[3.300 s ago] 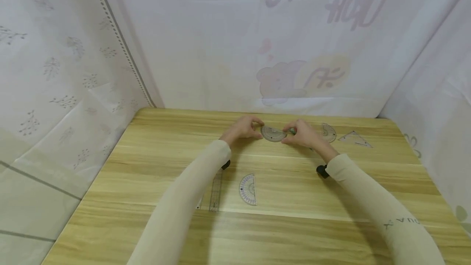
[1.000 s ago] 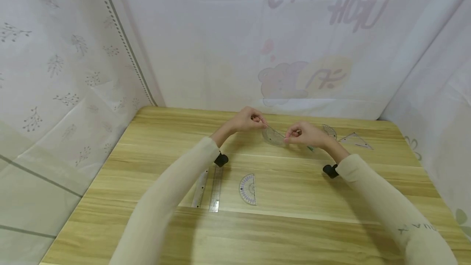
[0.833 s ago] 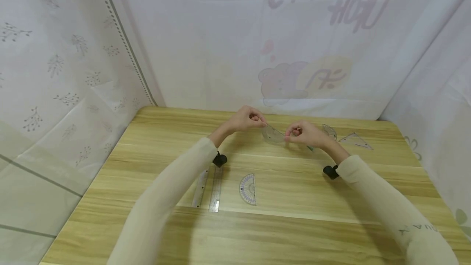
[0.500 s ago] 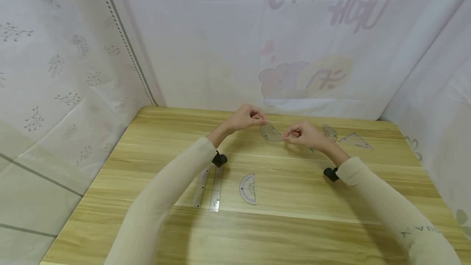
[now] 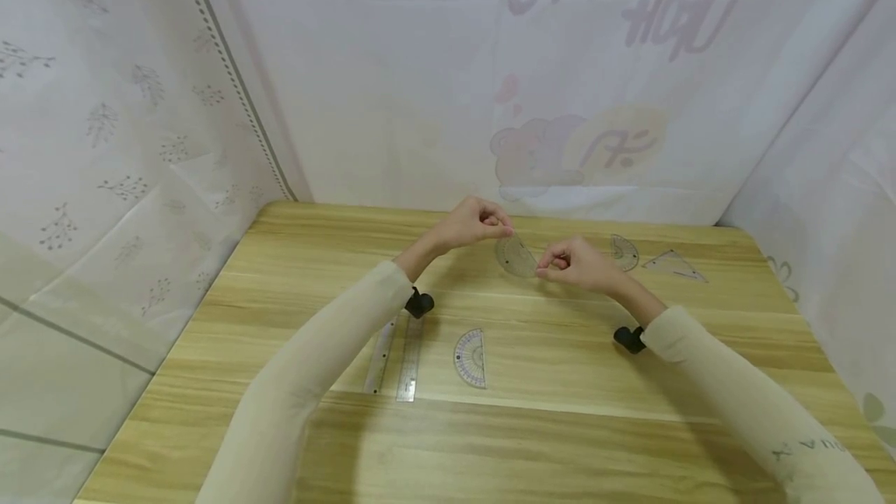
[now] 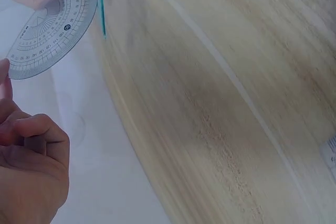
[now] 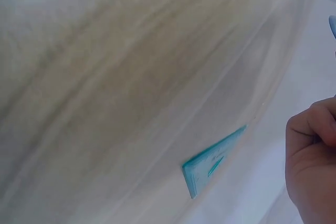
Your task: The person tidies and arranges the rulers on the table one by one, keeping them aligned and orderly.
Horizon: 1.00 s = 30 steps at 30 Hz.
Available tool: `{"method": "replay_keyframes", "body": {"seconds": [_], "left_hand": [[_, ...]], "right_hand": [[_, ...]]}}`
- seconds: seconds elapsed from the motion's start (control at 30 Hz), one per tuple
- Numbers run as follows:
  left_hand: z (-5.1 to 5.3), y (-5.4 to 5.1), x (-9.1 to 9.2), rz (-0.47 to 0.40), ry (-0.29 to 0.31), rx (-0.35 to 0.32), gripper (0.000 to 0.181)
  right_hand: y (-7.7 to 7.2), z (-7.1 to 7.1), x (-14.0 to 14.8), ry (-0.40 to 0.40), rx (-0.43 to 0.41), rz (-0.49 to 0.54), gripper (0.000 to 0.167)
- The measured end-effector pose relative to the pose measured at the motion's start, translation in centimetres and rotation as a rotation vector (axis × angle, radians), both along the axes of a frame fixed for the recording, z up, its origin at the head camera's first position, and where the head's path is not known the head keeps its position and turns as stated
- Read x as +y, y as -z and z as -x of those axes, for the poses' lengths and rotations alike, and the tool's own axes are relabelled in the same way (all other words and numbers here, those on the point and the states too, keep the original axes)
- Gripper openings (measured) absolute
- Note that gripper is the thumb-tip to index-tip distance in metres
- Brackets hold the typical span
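Observation:
A clear protractor (image 5: 516, 257) is held between both hands near the back of the table, its straight edge slanting down to the right. The left hand (image 5: 469, 224) pinches its upper left corner between thumb and fingertips. At the lower right corner, the right hand (image 5: 579, 264) pinches it the same way. In the left wrist view, the scale and numbers of the protractor (image 6: 55, 38) face the camera, with the left hand (image 6: 31, 166) below. A teal-edged set square (image 7: 210, 163) lies on the table near the right hand (image 7: 315, 150); the head view hides it behind that hand.
Behind the right hand lie a second protractor (image 5: 624, 253) and a clear set square (image 5: 675, 264). Nearer the front are another protractor (image 5: 470, 358) and two clear rulers, one left (image 5: 380, 358) and one right (image 5: 409, 360). Patterned cloth (image 5: 392, 99) hangs behind the wooden table (image 5: 560, 449).
The protractor has turned so that its straight edge slants more steeply. The left hand has risen slightly, while the right has shifted rightward and a little lower. Both keep hold of it.

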State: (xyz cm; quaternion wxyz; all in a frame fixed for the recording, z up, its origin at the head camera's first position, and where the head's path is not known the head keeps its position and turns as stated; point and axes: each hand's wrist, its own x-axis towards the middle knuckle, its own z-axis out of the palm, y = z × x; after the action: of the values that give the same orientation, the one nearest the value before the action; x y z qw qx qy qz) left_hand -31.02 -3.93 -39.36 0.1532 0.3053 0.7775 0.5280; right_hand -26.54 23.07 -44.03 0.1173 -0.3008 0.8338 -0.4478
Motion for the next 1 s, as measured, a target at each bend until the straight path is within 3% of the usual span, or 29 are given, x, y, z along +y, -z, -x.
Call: {"method": "replay_keyframes", "body": {"seconds": [0.33, 1.0], "left_hand": [[-0.6, -0.3, 1.0, 0.041, 0.024, -0.006, 0.009], [-2.1, -0.1, 2.1, 0.062, 0.041, 0.069, 0.007]], "right_hand": [[0.0, -1.6, -0.2, -0.049, -0.033, 0.018, 0.009], [0.6, -5.5, -0.4, 0.132, -0.042, 0.01, 0.013]]}}
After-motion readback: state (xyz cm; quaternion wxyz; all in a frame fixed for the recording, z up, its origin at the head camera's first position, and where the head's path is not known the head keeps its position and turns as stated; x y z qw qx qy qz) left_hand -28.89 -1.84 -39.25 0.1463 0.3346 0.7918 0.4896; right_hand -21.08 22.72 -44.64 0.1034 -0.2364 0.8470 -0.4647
